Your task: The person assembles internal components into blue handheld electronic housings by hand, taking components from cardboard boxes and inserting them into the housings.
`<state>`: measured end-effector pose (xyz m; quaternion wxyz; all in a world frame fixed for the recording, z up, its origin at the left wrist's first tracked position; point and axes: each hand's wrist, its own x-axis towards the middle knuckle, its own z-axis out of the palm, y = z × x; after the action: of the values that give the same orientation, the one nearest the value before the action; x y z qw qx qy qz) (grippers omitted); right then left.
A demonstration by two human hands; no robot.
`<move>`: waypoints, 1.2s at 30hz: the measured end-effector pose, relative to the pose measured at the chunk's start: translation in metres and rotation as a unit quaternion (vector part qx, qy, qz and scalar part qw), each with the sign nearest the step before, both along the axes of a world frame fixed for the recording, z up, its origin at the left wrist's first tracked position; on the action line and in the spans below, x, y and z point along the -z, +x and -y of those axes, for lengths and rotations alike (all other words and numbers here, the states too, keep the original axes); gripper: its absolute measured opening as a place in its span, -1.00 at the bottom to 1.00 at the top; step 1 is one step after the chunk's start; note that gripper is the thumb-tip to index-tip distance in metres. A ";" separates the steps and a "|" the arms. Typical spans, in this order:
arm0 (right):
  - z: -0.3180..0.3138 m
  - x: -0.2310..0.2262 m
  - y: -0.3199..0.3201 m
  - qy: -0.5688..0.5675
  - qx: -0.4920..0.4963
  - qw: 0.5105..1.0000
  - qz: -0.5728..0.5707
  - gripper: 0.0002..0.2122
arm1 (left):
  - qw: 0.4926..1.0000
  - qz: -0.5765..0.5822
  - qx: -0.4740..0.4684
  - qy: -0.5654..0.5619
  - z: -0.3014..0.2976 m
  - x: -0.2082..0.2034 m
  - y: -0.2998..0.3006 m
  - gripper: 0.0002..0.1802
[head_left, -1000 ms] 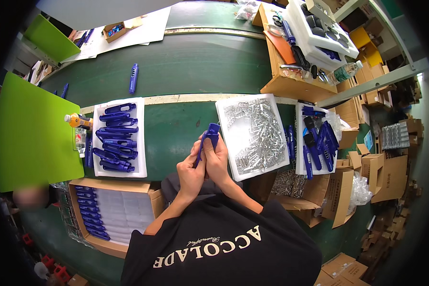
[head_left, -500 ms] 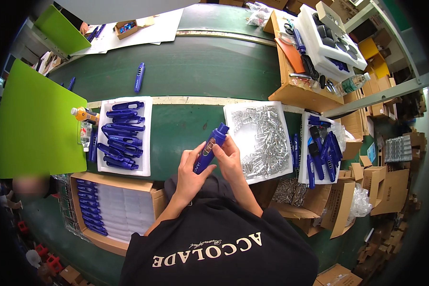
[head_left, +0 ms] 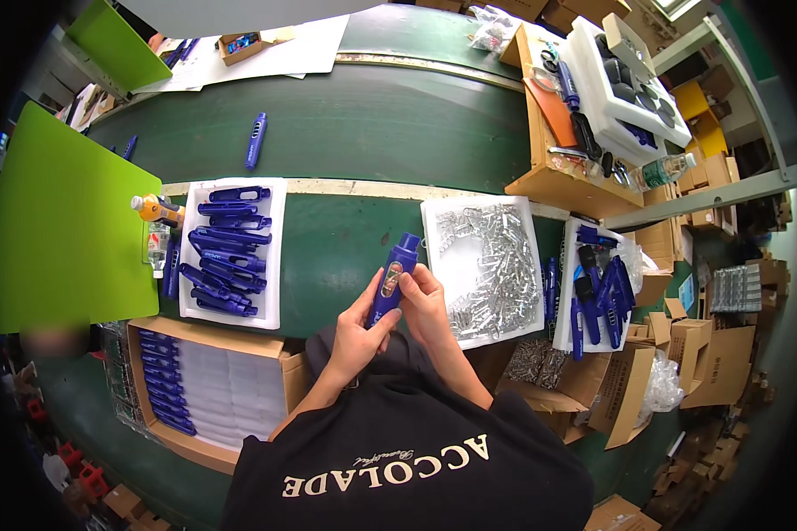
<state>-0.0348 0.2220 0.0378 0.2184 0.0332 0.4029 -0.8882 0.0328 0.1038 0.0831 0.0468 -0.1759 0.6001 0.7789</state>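
Observation:
Both my hands hold one blue tube-shaped plastic housing (head_left: pixel 402 257) with an oval window, above the front edge of the green bench. My left hand (head_left: pixel 354 334) is wrapped round its lower part. My right hand (head_left: pixel 428 310) closes on its right side, thumb by the window. What shows inside the window is too small to make out. Right of my hands lies a white foam tray (head_left: pixel 463 254) of small shiny metal clips (head_left: pixel 505 288). To their left, another white foam tray (head_left: pixel 277 208) carries several blue housings (head_left: pixel 230 239).
An open carton (head_left: pixel 292 372) with rows of blue housings stands front left. A lone housing (head_left: pixel 256 142) lies on the green belt (head_left: pixel 381 115). Bottles (head_left: pixel 158 211) stand by a green panel (head_left: pixel 71 221). At right are a tray of blue and black parts (head_left: pixel 613 292) and a wooden stand (head_left: pixel 540 173).
The blue housing has turned more upright between my hands, its top end swinging slightly left and down. Both hands keep hold of it. The whole view has shifted slightly.

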 end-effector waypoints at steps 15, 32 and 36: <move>0.049 0.094 -0.157 0.391 -0.009 0.915 -0.098 -0.47 | 0.923 0.049 -0.152 -0.350 0.088 0.081 -0.016 -0.51; 0.032 0.175 -0.344 0.825 0.095 0.496 -0.252 -0.69 | 0.715 0.044 -0.137 -0.684 0.314 0.129 -0.087 -0.49; 0.034 0.146 -0.305 0.739 0.119 0.613 -0.253 -0.70 | 0.644 0.054 -0.042 -0.762 0.371 0.157 -0.086 -0.65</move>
<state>-0.3398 0.1879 -0.1085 -0.0980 0.0046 0.9548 -0.2806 -0.0528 -0.2668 -0.0736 -0.1044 -0.2163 0.9700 0.0366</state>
